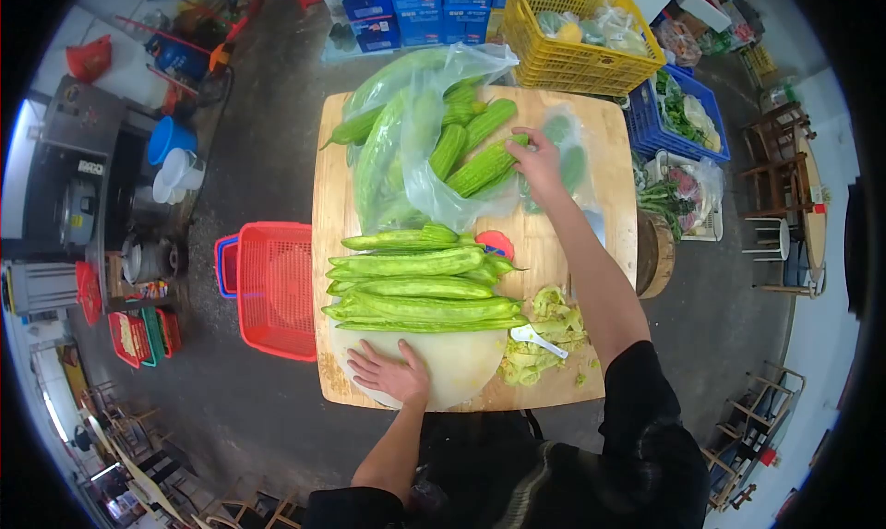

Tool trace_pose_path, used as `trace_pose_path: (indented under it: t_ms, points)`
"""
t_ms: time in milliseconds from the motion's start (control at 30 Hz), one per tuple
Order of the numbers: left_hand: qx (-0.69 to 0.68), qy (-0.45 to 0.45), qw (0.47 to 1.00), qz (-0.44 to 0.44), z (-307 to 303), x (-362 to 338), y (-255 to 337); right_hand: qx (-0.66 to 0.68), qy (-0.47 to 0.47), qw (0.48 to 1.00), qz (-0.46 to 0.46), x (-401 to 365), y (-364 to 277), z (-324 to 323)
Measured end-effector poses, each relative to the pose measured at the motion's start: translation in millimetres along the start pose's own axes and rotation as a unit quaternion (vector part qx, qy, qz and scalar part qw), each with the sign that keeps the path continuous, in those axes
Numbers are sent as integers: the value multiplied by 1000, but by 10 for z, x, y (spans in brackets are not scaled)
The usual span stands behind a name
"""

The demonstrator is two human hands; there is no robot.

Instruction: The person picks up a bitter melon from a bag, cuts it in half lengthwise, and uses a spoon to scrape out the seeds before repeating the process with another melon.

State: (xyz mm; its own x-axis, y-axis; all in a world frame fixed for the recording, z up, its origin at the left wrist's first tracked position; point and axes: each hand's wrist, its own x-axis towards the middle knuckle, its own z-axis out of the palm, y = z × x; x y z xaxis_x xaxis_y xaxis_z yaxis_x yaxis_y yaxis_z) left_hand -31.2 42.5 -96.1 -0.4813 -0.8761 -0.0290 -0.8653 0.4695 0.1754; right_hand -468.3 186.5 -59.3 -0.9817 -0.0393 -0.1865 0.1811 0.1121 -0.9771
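Hands (392, 374) apart (left near table edge (329, 367)).

A bag (420, 141) lies behind the melon row (415, 288) on the table (611, 187), a basket (277, 291) left of the table.

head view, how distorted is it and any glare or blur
Head view: strong fisheye bending toward the dark, rounded border; head view: pale sheen on the plastic bag; head view: left hand, right hand and row of green gourds look fairly sharp, without obvious motion blur.
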Motion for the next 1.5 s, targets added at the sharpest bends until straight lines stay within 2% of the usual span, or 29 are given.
trace_pose_path:
  t_ms: [233,467,533,600,733,833,867,967,1000,1067,1100,1133,1200,1267,1300,1367,1400,1500]
  points:
    - [2,11,1000,2,-33,-30,14,104,-11,989,-102,-775,-939,-502]
    - [2,25,1000,-1,65,-29,-32,31,-11,953,-301,-1743,-1803,-975]
    - [-12,31,999,2,55,-57,-67,-62,15,937,-342,-2060,-1989,-1064]
    - [-36,51,998,5,91,-41,-97,-177,52,905,-383,-2324,-2137,-1110]
    - [-114,24,993,32,53,-25,-177,-306,163,752,-561,-2754,-2385,-1080]
    - [-177,-1,982,60,24,-30,-446,-166,186,863,-439,-2845,-2551,-1089]
    - [-211,-5,976,59,25,-3,-482,-132,145,894,-404,-2881,-2614,-1126]
    - [-349,-61,929,109,-24,102,-582,-148,20,906,-396,-3169,-2688,-1059]
    - [-395,-84,906,129,-61,160,-608,-154,-40,919,-361,-3282,-2694,-1038]
    - [-521,-142,815,210,-890,184,-325,-117,-115,937,-310,-3574,-2730,-844]
    - [-543,-192,776,258,-1257,202,-186,-98,-151,942,-283,-3686,-2746,-758]
    - [-562,-241,731,302,-1559,197,-72,-96,-202,944,-241,-3755,-2732,-711]
    - [-619,-312,620,369,-1967,154,97,-38,-241,952,-185,-3832,-2556,-540]
    - [-619,-450,561,315,-1989,99,76,20,-260,955,-141,-3915,-2350,-346]
    - [-615,-515,524,285,-1989,74,37,20,-231,962,-147,-3979,-2213,-223]
    - [-644,-517,519,221,-2048,-49,-76,16,-166,973,-160,-4109,-1909,-15]
    - [-656,-518,515,189,-2064,-87,-129,-117,-103,953,-258,-4168,-1799,62]
    - [-658,-500,541,157,-2056,-69,-267,-300,-134,939,-106,-4399,-1720,-57]
